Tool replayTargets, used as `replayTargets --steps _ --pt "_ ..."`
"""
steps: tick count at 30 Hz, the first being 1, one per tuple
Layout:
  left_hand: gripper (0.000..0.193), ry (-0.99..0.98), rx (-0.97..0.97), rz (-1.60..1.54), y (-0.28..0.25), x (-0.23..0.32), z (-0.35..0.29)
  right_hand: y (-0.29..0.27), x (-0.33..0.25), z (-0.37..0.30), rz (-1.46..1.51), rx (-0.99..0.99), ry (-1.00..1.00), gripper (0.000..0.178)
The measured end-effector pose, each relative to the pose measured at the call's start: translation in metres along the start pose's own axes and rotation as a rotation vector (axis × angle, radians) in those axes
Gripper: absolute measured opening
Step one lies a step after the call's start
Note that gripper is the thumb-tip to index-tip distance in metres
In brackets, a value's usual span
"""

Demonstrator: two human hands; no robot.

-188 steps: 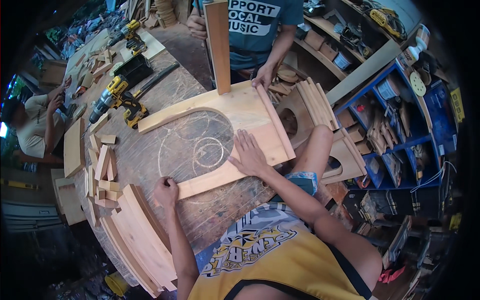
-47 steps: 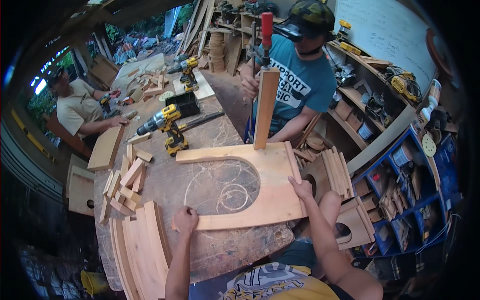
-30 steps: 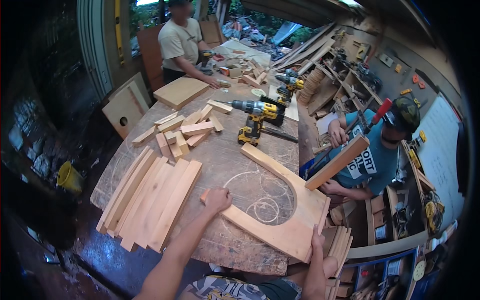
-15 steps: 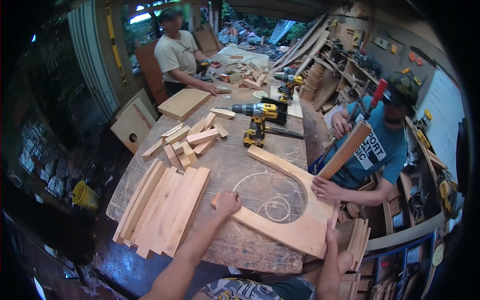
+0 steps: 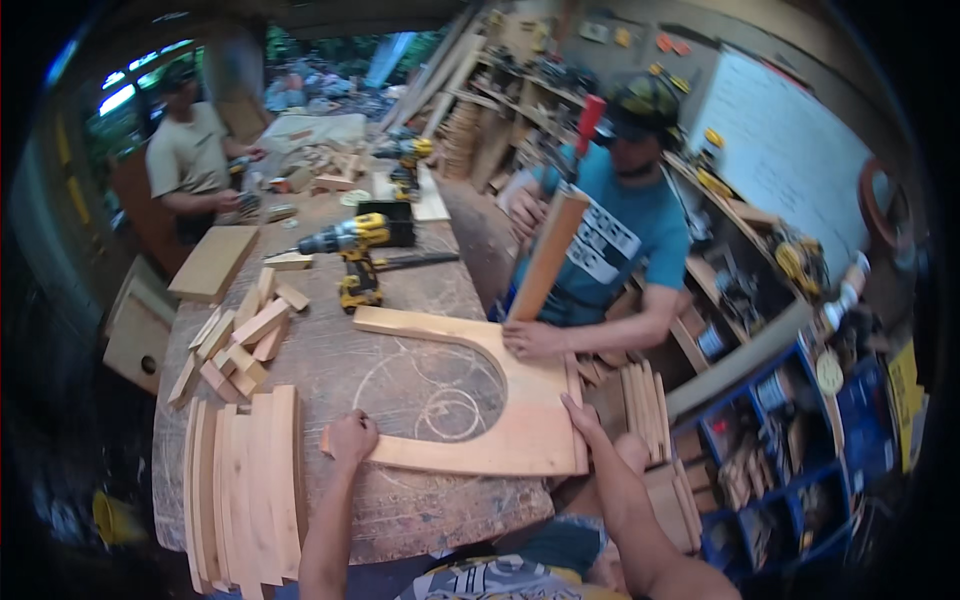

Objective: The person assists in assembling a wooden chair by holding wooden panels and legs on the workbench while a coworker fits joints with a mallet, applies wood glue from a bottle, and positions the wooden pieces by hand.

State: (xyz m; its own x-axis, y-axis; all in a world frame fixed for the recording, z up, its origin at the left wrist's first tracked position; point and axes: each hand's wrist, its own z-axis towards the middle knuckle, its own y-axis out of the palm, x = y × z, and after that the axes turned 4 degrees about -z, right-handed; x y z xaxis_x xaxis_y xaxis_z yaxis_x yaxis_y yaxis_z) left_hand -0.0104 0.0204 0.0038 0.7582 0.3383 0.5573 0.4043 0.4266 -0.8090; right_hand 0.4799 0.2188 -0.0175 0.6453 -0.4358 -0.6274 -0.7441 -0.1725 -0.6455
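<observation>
A U-shaped wooden panel (image 5: pixel 530 415) lies flat on the worktable, its two arms pointing left. My left hand (image 5: pixel 353 437) is closed round the tip of the panel's near arm. At the panel's right end, my right hand (image 5: pixel 582 415) grips the edge, where a thin wood strip (image 5: pixel 574 385) runs along it; the fingers underneath are hidden. Across from me, a person in a teal shirt rests one hand (image 5: pixel 535 340) on the panel. That person also has a tilted wooden board (image 5: pixel 548 258) and a bar clamp with a red handle (image 5: pixel 589 124).
Boards (image 5: pixel 245 480) lie side by side at the table's left, with a pile of short blocks (image 5: pixel 245 335) beyond. A yellow cordless drill (image 5: pixel 358 262) stands behind the panel. Another person (image 5: pixel 190 150) works at the far left. Blue bins (image 5: pixel 790 440) stand at the right.
My view has swung to the right, so the table and people sit further left in the picture. Both my hands keep their places on the panel.
</observation>
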Motion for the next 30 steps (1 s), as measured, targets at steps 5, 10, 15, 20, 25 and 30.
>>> replayTargets --steps 5,10,15,20,25,30 --pt "0.028 -0.078 -0.076 0.005 -0.020 0.033 0.001 -0.007 0.029 0.033 0.251 -0.024 0.010 0.100" --pt "0.030 -0.032 -0.129 0.015 -0.020 0.016 0.001 0.007 0.016 0.051 0.085 0.143 0.014 0.100" --pt "0.030 -0.024 -0.094 0.007 -0.009 0.010 0.003 0.005 0.002 0.043 0.024 0.157 -0.023 0.098" --pt "0.030 -0.015 -0.086 -0.021 -0.005 0.018 0.004 -0.002 0.008 0.042 -0.016 0.191 -0.012 0.097" --pt "0.031 -0.004 -0.106 -0.011 -0.006 0.014 0.003 0.000 0.005 0.041 -0.050 0.195 -0.007 0.096" --pt "0.030 0.001 -0.071 -0.014 -0.007 0.013 0.003 0.000 0.001 0.042 -0.067 0.204 -0.015 0.095"
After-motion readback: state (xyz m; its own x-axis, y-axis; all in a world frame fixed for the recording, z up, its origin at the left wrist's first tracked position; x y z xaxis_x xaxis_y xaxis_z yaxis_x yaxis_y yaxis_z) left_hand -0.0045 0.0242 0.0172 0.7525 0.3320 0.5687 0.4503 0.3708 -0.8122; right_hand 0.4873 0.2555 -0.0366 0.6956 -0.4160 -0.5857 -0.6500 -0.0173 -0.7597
